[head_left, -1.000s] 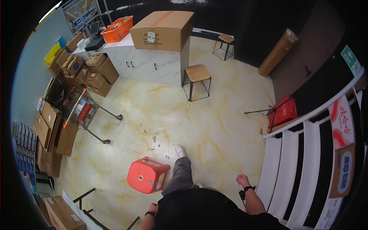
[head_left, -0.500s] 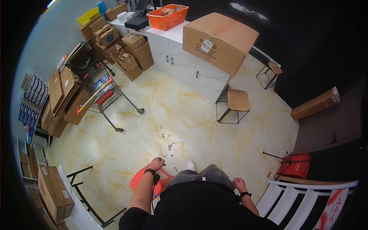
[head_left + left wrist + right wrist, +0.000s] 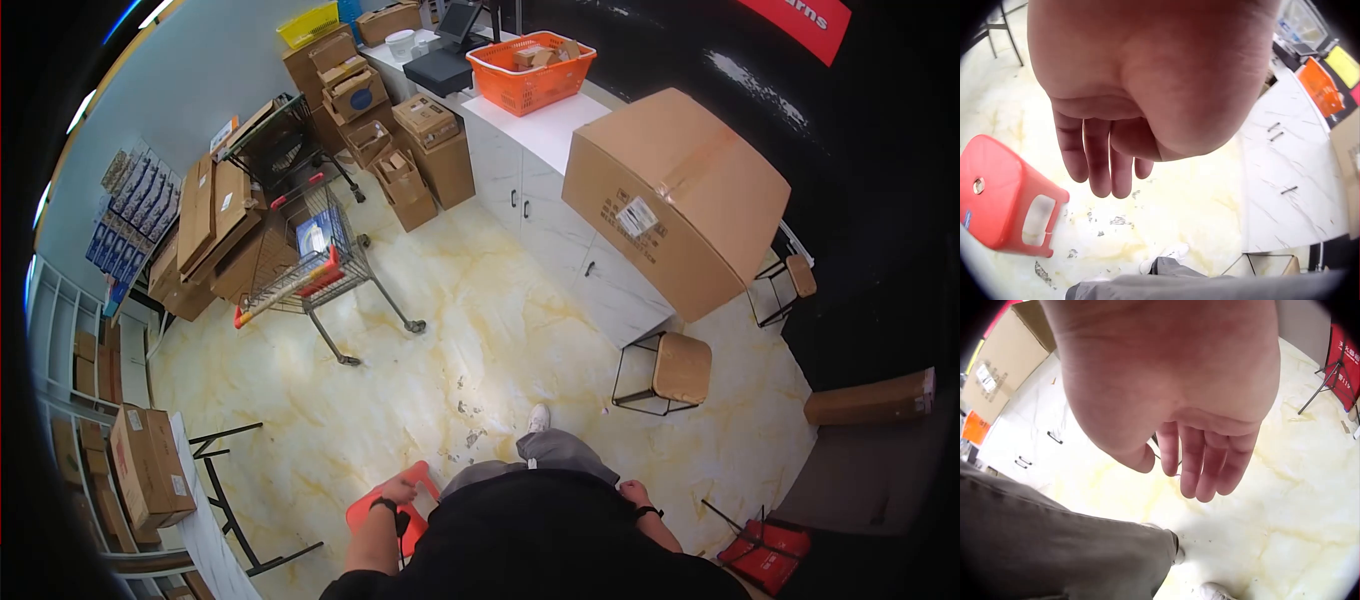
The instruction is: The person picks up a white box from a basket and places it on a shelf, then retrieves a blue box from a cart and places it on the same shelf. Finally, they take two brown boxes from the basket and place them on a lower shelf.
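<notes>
My left hand [image 3: 400, 489] hangs forward of the body, overlapping the red plastic stool [image 3: 422, 477] in the head view. In the left wrist view, the stool [image 3: 997, 194] stands on the floor apart from that hand [image 3: 1141, 81], whose fingers hang loosely curled with nothing in them. Beside the right hip is my right hand [image 3: 634, 491]. Its fingers [image 3: 1210, 469] hang down relaxed and hold nothing in the right wrist view, near the grey trouser leg [image 3: 1054, 537].
Ahead left stands a shopping cart [image 3: 310, 265] by stacked cartons [image 3: 440, 150]. A marbled counter [image 3: 550, 215] bears an orange basket [image 3: 530, 85] and a large cardboard box [image 3: 680, 200]. Right of it is a wooden-seated stool [image 3: 683, 367]. A table frame [image 3: 225, 505] stands at the left.
The head view has turned left, and the counter and cart look nearer. My left arm has swung forward from beside the body; the right hand has come in close to the hip.
</notes>
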`<state>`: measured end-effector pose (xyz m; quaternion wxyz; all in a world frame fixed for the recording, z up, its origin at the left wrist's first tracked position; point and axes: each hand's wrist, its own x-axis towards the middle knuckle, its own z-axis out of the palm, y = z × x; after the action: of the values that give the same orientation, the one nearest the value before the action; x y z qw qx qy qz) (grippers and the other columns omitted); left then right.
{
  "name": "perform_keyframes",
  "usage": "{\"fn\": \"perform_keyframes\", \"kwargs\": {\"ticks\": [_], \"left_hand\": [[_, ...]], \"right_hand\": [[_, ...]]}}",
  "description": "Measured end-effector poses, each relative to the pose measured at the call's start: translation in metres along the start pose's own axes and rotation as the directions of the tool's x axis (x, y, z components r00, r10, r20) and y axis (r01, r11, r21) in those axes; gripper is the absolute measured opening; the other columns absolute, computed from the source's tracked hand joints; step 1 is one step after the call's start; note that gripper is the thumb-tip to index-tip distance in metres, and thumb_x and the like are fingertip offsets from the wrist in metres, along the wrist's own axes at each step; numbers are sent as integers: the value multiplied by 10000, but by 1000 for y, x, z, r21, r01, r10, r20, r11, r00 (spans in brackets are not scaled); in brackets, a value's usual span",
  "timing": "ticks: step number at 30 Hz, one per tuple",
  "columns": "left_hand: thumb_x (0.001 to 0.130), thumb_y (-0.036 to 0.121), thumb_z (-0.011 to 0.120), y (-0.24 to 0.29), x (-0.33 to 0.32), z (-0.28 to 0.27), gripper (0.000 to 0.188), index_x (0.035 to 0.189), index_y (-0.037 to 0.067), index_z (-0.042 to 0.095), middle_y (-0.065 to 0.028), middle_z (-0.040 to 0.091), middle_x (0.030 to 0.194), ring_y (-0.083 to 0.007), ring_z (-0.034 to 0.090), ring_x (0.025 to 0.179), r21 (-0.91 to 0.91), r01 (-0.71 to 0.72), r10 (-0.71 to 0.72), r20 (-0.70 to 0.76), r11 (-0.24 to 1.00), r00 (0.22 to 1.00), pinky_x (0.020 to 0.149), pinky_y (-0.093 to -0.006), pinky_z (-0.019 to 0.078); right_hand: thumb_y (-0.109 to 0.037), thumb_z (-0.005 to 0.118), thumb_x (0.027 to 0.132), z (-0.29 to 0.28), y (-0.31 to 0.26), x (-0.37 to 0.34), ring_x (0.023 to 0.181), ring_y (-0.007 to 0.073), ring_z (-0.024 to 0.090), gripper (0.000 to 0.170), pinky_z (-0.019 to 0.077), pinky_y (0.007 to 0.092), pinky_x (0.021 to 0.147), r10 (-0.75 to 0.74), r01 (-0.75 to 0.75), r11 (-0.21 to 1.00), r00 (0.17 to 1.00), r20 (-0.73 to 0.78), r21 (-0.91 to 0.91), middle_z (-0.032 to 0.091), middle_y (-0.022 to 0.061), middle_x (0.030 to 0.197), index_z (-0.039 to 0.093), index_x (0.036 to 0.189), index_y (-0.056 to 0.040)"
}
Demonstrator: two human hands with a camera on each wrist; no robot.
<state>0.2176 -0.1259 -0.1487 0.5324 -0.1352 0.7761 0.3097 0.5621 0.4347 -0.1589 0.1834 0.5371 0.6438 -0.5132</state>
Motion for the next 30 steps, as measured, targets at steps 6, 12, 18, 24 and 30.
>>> {"fn": "perform_keyframes", "kwargs": {"ticks": [6, 12, 18, 24, 30], "left_hand": [[925, 109, 568, 17, -41, 31, 245, 1108, -40, 633, -168, 721, 908, -260, 692, 670, -289, 197, -223, -60, 937, 973, 597, -364, 578], [927, 192, 568, 92, -18, 27, 258, 1036, -23, 657, -132, 685, 821, -239, 667, 644, -416, 244, -306, -88, 876, 948, 578, -352, 569], [899, 227, 544, 169, 95, -46, 306, 1019, -18, 683, -137, 731, 935, -229, 692, 758, -252, 57, -95, -143, 966, 985, 629, -367, 552], [875, 251, 581, 288, 192, -170, 315, 992, -29, 664, -122, 707, 838, -204, 683, 730, -48, -383, 343, -357, 922, 869, 716, -351, 544], [962, 226, 617, 476, 91, -306, 306, 1165, -3, 608, -99, 693, 1038, -190, 655, 940, -234, -658, 520, -450, 716, 726, 859, -318, 514]], "right_hand": [[-217, 565, 933, -38, -128, 146, 705, 174, 669, 176, 530, 316, 587, -31, 43, 995, 991, 134, -93, 688, 64, 848, 607, 1003, -61], [-199, 565, 936, -37, -306, 234, 692, 166, 653, 194, 519, 313, 590, -242, 241, 970, 967, 84, 22, 694, 85, 852, 615, 1010, -27], [-224, 564, 958, 9, -454, 265, 782, 175, 663, 211, 536, 310, 634, -280, 302, 946, 944, 171, -116, 692, 80, 928, 584, 1071, -48], [-229, 588, 953, 65, -575, 274, 818, 173, 670, 232, 539, 320, 682, -194, 269, 934, 934, 300, -234, 695, 83, 939, 589, 1085, -38], [-217, 575, 969, 99, -679, 313, 853, 202, 675, 221, 541, 339, 697, -234, 337, 912, 895, 379, -233, 701, 106, 991, 590, 1103, -41]]}}
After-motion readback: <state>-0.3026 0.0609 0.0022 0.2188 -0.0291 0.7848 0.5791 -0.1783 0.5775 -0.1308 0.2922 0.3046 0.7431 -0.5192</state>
